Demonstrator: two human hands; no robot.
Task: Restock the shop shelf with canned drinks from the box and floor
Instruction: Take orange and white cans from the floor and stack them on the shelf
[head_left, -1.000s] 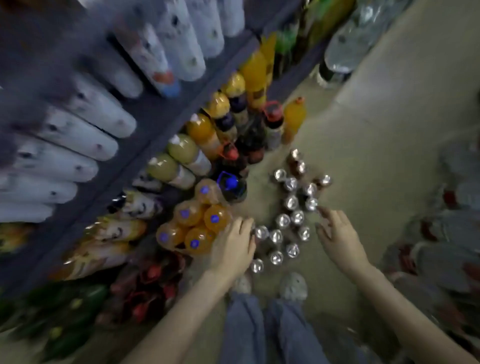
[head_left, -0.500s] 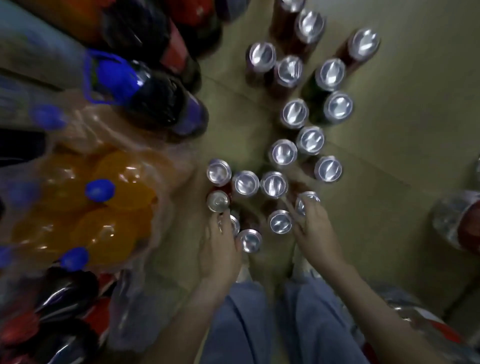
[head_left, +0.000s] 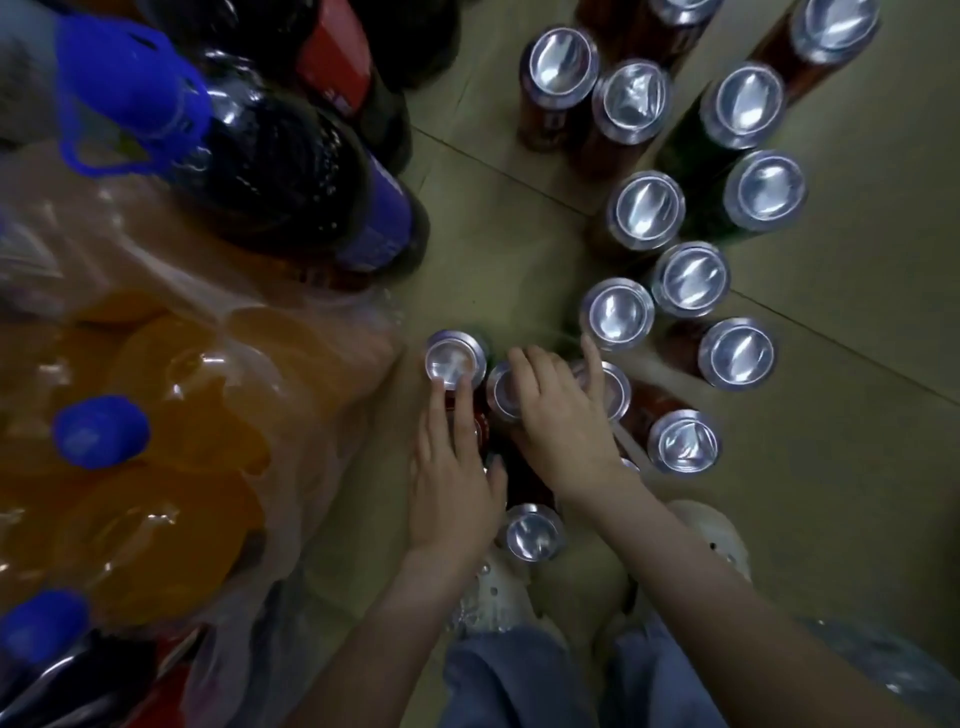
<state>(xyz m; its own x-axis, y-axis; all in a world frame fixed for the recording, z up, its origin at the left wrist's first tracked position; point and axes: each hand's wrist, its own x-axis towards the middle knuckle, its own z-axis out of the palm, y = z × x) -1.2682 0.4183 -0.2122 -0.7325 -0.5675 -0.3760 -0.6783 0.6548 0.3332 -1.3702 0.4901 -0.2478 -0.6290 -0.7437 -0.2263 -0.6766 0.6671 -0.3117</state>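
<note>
- Tiled floor (head_left: 857, 493), dim light. Upright cans (head_left: 685, 278) stand on it in a loose cluster from near centre out to the far right, silver tops up, several touching.
- Near centre, the left hand (head_left: 452, 483) lies over a red can, fingers fairly straight, tips on the rim of the leftmost can (head_left: 454, 361). Cannot tell whether anything is clamped under the palm.
- Just right of it, the right hand (head_left: 561, 431) has its fingers spread across two neighbouring tops. Grip or mere touch: cannot tell.
- A lone can (head_left: 534, 532) sits nearest, just beside the pale shoes (head_left: 717, 540).
- Risk: the cans are tall, narrow and packed close. A slanted lift or a brushing wrist would likely topple neighbours in a row, and fallen ones could roll or dent. Shifting feet could kick the lone can.
- Containers: at left, a clear plastic wrap (head_left: 322, 374) holds orange bottles (head_left: 156, 493) with blue caps. At far left, dark bottles (head_left: 291, 187) stand loose.
- Box and shelf: neither in view.
</note>
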